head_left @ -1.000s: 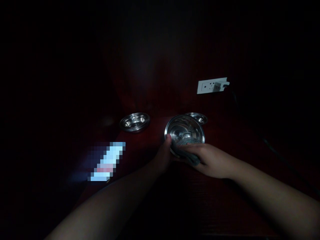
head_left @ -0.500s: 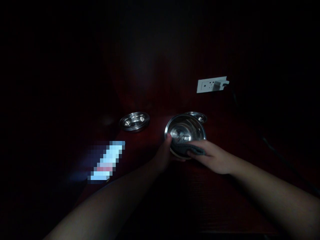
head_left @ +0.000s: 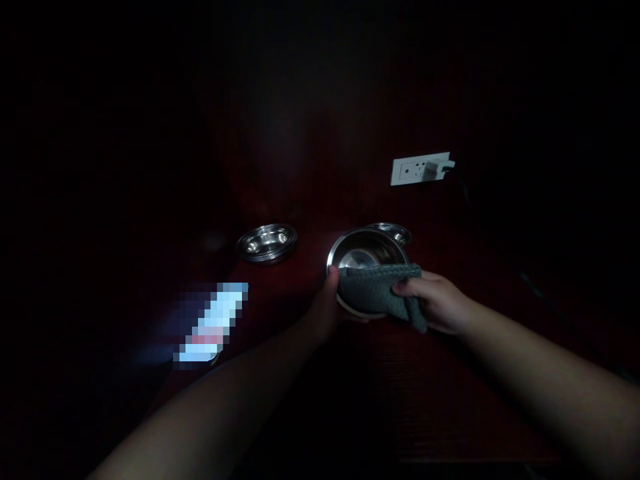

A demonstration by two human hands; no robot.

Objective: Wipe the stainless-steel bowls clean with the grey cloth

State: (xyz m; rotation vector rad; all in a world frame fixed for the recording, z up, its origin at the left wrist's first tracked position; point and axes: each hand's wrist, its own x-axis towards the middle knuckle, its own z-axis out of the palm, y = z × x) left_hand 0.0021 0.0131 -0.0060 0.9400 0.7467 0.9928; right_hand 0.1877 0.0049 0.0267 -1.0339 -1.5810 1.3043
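A shiny metal bowl (head_left: 356, 248) is tilted with its opening toward me. My left hand (head_left: 327, 303) grips its left side, the thumb over the rim and the other fingers mostly hidden beneath. In my right hand (head_left: 435, 297) is a grey-green cloth (head_left: 375, 287), pinched between thumb and fingers. The cloth spreads across the lower front of the bowl and covers part of its opening and rim. Its free corner hangs past the bowl's right edge.
Several nested metal bowls (head_left: 267, 243) stand to the left on the dark red table (head_left: 450, 400). Another metal dish (head_left: 395, 231) sits behind the held bowl. A bright pixelated screen (head_left: 215, 323) lies at left. On the wall is a white socket (head_left: 415, 170) with a plug and cord.
My right hand has moved right and drawn the cloth out of the bowl's inside, so more cloth shows across the front. The left hand keeps its hold on the bowl.
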